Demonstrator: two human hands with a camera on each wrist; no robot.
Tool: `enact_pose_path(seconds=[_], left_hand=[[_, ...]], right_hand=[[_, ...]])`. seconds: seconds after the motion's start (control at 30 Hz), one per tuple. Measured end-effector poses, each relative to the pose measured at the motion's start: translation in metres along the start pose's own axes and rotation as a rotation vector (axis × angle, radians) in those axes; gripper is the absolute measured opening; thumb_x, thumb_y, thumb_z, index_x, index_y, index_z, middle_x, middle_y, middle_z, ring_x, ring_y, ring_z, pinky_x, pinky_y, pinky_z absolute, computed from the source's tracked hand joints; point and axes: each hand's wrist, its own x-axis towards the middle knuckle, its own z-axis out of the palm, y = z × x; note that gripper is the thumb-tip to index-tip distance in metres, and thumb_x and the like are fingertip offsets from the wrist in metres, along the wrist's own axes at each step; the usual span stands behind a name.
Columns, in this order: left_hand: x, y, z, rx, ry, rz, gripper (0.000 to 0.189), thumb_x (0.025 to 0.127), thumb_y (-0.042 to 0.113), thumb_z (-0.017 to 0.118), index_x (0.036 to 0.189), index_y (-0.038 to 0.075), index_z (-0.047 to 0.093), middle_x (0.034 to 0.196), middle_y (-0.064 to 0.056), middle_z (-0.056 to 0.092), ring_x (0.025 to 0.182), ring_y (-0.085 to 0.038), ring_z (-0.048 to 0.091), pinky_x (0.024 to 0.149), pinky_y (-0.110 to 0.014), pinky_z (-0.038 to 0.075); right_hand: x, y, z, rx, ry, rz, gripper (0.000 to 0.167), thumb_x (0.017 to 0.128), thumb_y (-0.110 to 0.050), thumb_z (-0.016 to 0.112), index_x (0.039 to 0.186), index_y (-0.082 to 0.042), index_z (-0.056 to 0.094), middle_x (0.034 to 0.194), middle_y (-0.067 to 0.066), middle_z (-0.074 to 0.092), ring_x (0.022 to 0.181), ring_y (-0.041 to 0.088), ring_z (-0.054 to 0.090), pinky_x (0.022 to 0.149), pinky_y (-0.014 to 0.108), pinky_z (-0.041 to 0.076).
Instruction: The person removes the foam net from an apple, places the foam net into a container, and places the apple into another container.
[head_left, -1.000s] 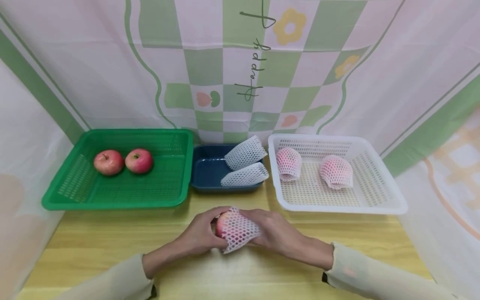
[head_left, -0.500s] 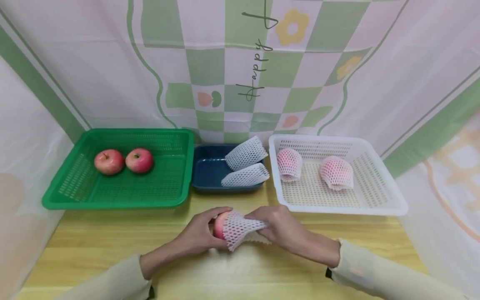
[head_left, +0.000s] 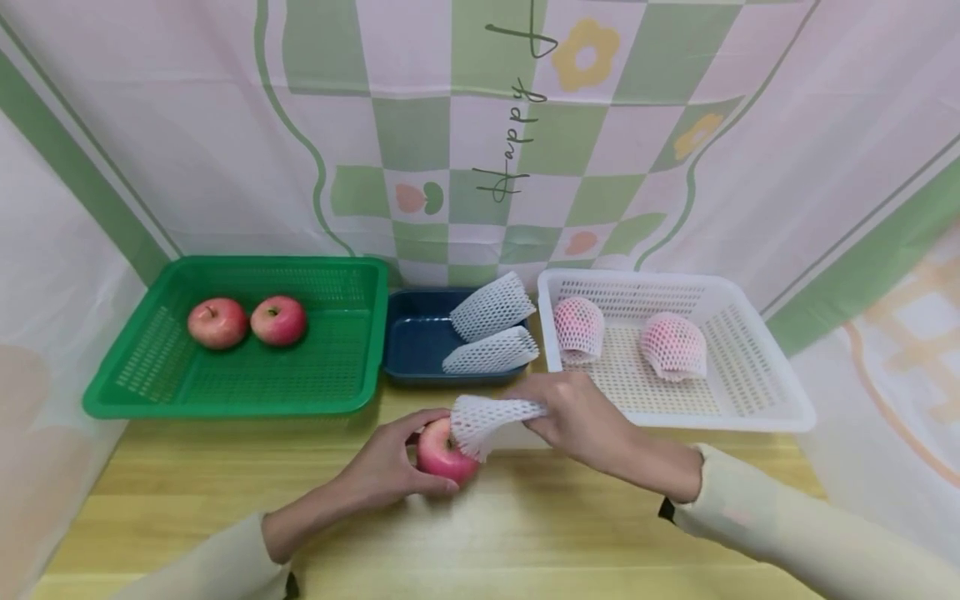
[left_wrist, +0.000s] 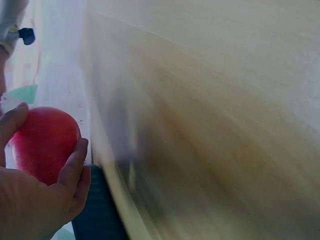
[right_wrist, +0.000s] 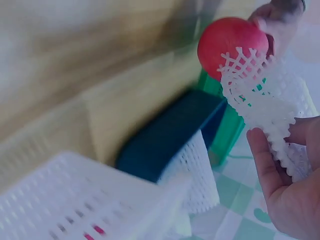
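Observation:
My left hand (head_left: 397,464) grips a red apple (head_left: 444,457) from its left side, thumb below and fingers above. The left wrist view shows the same apple (left_wrist: 46,144) bare between thumb and fingers. My right hand (head_left: 581,417) pinches the gathered end of a white foam net sleeve (head_left: 483,419). The sleeve's flared mouth overlaps the apple's upper right in the head view. From the right wrist, the sleeve (right_wrist: 265,107) hangs between thumb and fingers, its frayed rim just in front of the apple (right_wrist: 231,46).
A green basket (head_left: 225,410) with two bare apples stands at left. In the middle, a dark blue tray (head_left: 416,333) bears two foam net sleeves (head_left: 491,350). The white basket (head_left: 757,354) at right holds two netted apples (head_left: 672,346). All stand along the wooden table's (head_left: 525,542) back.
The foam net sleeve has come off the apple, pulled up and to the right by my right hand. My left hand keeps its grip on the apple, now mostly uncovered.

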Motion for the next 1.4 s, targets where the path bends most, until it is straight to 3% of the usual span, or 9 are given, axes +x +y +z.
enact_pose_path(seconds=[0.17, 0.5, 0.63, 0.83, 1.17, 1.4], left_hand=[[-0.002, 0.004, -0.005, -0.014, -0.002, -0.007, 0.087, 0.071, 0.026, 0.100, 0.148, 0.017, 0.060, 0.142, -0.005, 0.066, 0.121, -0.026, 0.065, 0.102, -0.047, 0.055], [-0.009, 0.021, -0.019, 0.019, 0.003, 0.028, 0.087, 0.073, 0.029, 0.099, 0.149, 0.015, 0.059, 0.138, -0.003, 0.068, 0.123, -0.028, 0.065, 0.103, -0.051, 0.055], [-0.013, 0.027, -0.027, 0.027, 0.004, 0.009, 0.085, 0.074, 0.031, 0.099, 0.148, 0.017, 0.060, 0.138, -0.002, 0.067, 0.124, -0.028, 0.065, 0.103, -0.052, 0.055], [-0.019, 0.035, -0.041, 0.046, 0.017, -0.031, 0.083, 0.074, 0.034, 0.098, 0.147, 0.022, 0.060, 0.139, -0.003, 0.066, 0.124, -0.029, 0.063, 0.103, -0.050, 0.056], [-0.020, 0.052, -0.066, 0.041, 0.037, 0.013, 0.083, 0.077, 0.035, 0.096, 0.149, 0.021, 0.058, 0.141, -0.002, 0.065, 0.125, -0.027, 0.061, 0.104, -0.048, 0.055], [-0.020, 0.062, -0.082, 0.041, 0.059, -0.044, 0.083, 0.079, 0.039, 0.095, 0.151, 0.023, 0.056, 0.144, -0.004, 0.062, 0.127, -0.029, 0.061, 0.105, -0.047, 0.056]], right_hand=[[0.016, 0.004, -0.013, -0.043, 0.015, -0.020, 0.022, 0.081, 0.006, 0.084, 0.099, -0.007, 0.082, 0.093, 0.003, 0.081, 0.084, 0.017, 0.078, 0.074, 0.034, 0.065], [0.053, 0.013, -0.033, -0.080, -0.011, -0.017, 0.023, 0.080, 0.006, 0.084, 0.100, -0.005, 0.081, 0.095, 0.007, 0.081, 0.087, 0.022, 0.078, 0.077, 0.039, 0.065], [0.068, 0.019, -0.036, -0.124, -0.026, -0.025, 0.020, 0.082, 0.004, 0.083, 0.100, -0.004, 0.081, 0.094, 0.006, 0.081, 0.084, 0.023, 0.078, 0.075, 0.042, 0.065], [0.091, 0.026, -0.039, -0.120, -0.091, -0.024, 0.019, 0.085, 0.005, 0.081, 0.102, -0.001, 0.080, 0.097, 0.011, 0.080, 0.087, 0.027, 0.077, 0.078, 0.043, 0.064], [0.127, 0.042, -0.036, -0.145, -0.209, 0.028, 0.023, 0.087, -0.001, 0.082, 0.109, 0.001, 0.079, 0.104, 0.015, 0.080, 0.093, 0.030, 0.077, 0.084, 0.043, 0.064], [0.145, 0.057, -0.023, -0.148, -0.311, 0.094, 0.015, 0.092, -0.005, 0.079, 0.107, -0.003, 0.080, 0.101, 0.010, 0.080, 0.091, 0.025, 0.075, 0.084, 0.041, 0.063]])
